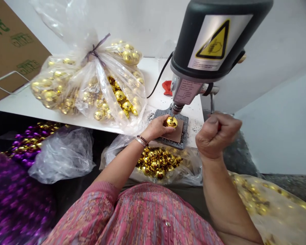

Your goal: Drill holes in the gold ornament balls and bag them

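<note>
My left hand [155, 128] holds a small gold mirrored ball [171, 121] against the tip of a thin drill bit [173, 116]. The bit sits in the chuck of a bench drill press [206, 44], which has a black motor housing and a yellow warning label. Under the ball lies a brown pad [176, 134] on a grey metal base plate [183, 136]. My right hand [216, 136] is a raised fist, shut around the lower end of a metal lever [212, 102], with a bit of red showing at the grip.
A tied clear bag of gold balls [89, 81] stands on the white table [158, 98], which is scattered with dark drilling debris. Below the edge are an open bag of gold balls [155, 163] and purple balls [28, 146]. A cardboard box [12, 47] and red item [167, 87] are nearby.
</note>
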A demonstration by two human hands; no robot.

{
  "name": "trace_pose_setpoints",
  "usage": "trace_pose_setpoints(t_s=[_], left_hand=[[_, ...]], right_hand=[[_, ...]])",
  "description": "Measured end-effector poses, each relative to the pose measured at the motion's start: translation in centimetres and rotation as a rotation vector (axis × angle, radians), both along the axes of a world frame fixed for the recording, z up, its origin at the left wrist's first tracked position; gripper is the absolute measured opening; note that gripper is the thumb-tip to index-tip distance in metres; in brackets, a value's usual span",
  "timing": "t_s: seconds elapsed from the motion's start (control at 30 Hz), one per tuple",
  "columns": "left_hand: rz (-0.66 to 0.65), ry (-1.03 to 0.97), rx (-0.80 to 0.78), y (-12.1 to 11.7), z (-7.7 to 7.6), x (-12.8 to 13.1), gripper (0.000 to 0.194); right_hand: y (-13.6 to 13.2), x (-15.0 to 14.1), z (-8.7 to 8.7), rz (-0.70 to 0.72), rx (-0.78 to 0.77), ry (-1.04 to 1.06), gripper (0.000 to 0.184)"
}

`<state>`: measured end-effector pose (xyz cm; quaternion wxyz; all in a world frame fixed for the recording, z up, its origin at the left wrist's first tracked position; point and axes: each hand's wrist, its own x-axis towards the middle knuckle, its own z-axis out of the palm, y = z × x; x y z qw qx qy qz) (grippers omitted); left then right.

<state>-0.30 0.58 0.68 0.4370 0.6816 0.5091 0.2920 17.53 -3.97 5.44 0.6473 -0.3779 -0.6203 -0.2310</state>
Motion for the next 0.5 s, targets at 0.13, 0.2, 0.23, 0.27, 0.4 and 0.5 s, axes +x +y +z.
trace_pose_setpoints(t_s=[0.13, 0.2, 0.23, 0.27, 0.4, 0.5], left_hand=[[0.007, -0.021, 0.013, -0.2, -0.2, 0.1, 0.032], [0.023, -0.040, 0.015, -0.7, -0.1, 0.1, 0.035], [0.030, -0.048, 0.021, -1.0, -0.1, -0.1, 0.037], [0.037, -0.057, 0.028, -1.5, 0.0, -0.4, 0.040], [-0.139, -0.082, 0.007, -4.1, 0.5, -3.3, 0.047], [-0.299, -0.007, -0.091, -5.9, 1.0, -6.5, 0.065]], right_hand=[[1.2, -0.6, 4.0, -0.027, -0.007, 0.168, 0.017], [2.2, -0.5, 6.7, -0.057, -0.109, 0.292, 0.020], [2.7, -0.3, 7.9, -0.068, -0.173, 0.313, 0.020], [3.1, -0.1, 8.8, -0.075, -0.211, 0.328, 0.019], [3.5, 0.6, 9.6, -0.054, -0.344, 0.328, 0.020], [2.8, 0.6, 9.0, -0.058, -0.356, 0.294, 0.025]])
